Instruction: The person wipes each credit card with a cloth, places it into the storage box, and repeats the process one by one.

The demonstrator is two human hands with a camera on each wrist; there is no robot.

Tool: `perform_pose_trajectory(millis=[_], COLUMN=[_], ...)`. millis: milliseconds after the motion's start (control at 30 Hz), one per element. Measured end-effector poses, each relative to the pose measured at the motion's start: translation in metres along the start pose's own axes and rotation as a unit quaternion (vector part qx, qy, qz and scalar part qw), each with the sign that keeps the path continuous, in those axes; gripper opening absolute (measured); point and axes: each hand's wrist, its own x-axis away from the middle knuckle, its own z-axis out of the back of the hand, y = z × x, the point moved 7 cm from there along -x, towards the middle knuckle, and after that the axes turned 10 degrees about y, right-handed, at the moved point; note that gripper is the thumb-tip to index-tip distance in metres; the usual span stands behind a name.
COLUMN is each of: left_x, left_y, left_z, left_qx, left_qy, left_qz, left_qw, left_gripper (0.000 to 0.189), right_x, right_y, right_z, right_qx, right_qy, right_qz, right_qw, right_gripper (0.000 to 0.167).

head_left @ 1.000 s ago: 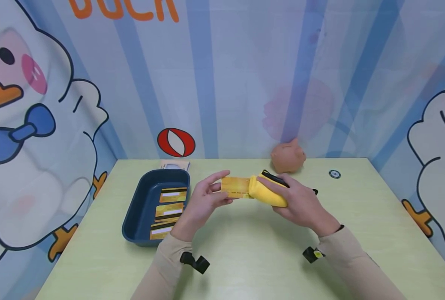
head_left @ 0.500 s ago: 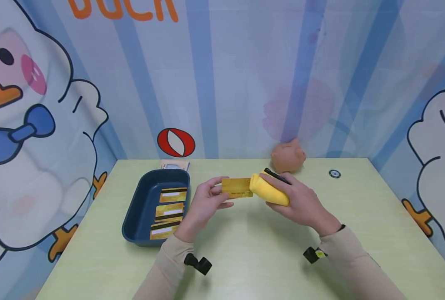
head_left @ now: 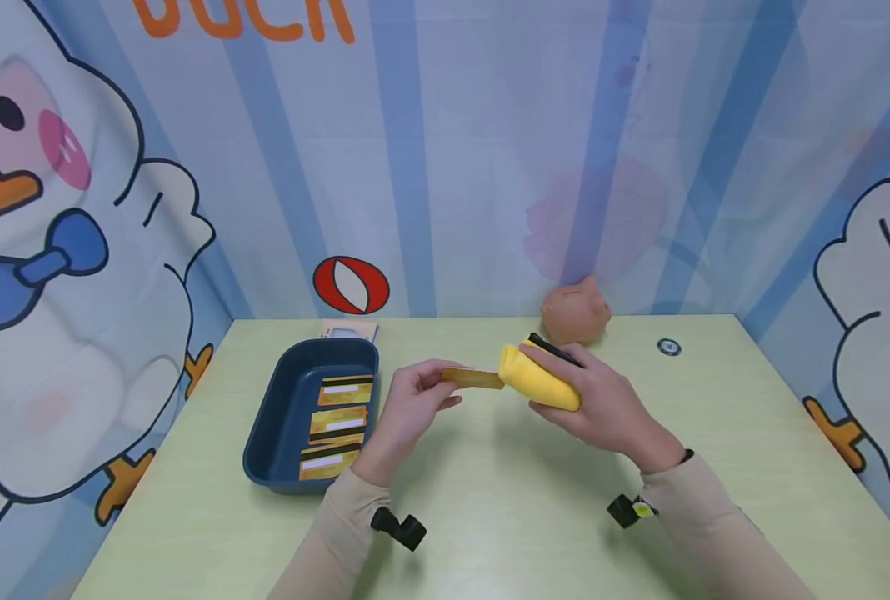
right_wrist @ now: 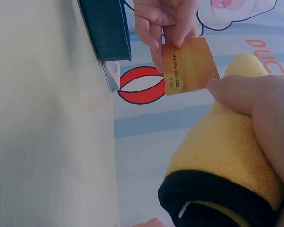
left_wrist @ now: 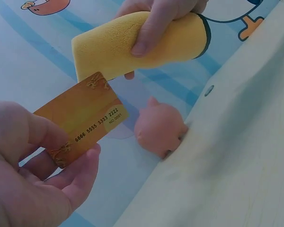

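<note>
My left hand point(head_left: 407, 404) pinches one end of a gold bank card point(head_left: 473, 378) between thumb and fingers, above the table. In the head view the card is tilted almost edge-on; the left wrist view shows its face point(left_wrist: 87, 118) with embossed digits. To the right, my right hand point(head_left: 604, 404) grips a folded yellow cloth point(head_left: 538, 379) with black edging, its thumb along one side. The cloth's left end is close to the card's free end; whether they touch I cannot tell. Part of the cloth is hidden under the right hand.
A dark blue tray point(head_left: 265, 425) on the left holds several gold cards point(head_left: 337, 423). Behind it lies a pale flat item point(head_left: 349, 329). A pink piggy bank point(head_left: 575, 312) stands at the back, with a small round disc point(head_left: 669, 347) farther right on the table point(head_left: 490, 533).
The cloth, earlier around the card's right end, has come off it to the right. The left hand has tilted the card from face-on to nearly edge-on.
</note>
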Motion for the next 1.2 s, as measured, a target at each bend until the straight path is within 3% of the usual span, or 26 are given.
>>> perform_pose_trajectory(millis=[467, 800, 1200], left_x=[-0.001, 0.002, 0.005], left_y=[-0.001, -0.002, -0.005], left_z=[-0.001, -0.008, -0.015], left_qx=[0.011, 0.005, 0.027], left_qy=[0.019, -0.053, -0.093], left_qz=[-0.010, -0.021, 0.004], left_qw=[0.9997, 0.9983, 0.9952], left_gripper=[0.020, 0.029, 0.042], right_x=[-0.005, -0.010, -0.013], right_y=[-0.008, -0.013, -0.013], right_z=[0.006, 0.008, 0.004], right_qx=[-0.005, -0.011, -0.016], right_qy=[0.013, 0.019, 0.018], right_qz=[0.010, 0.016, 0.015], right_qw=[0.9999, 0.9996, 0.9996], right_gripper=[0.078, 0.077, 0.077])
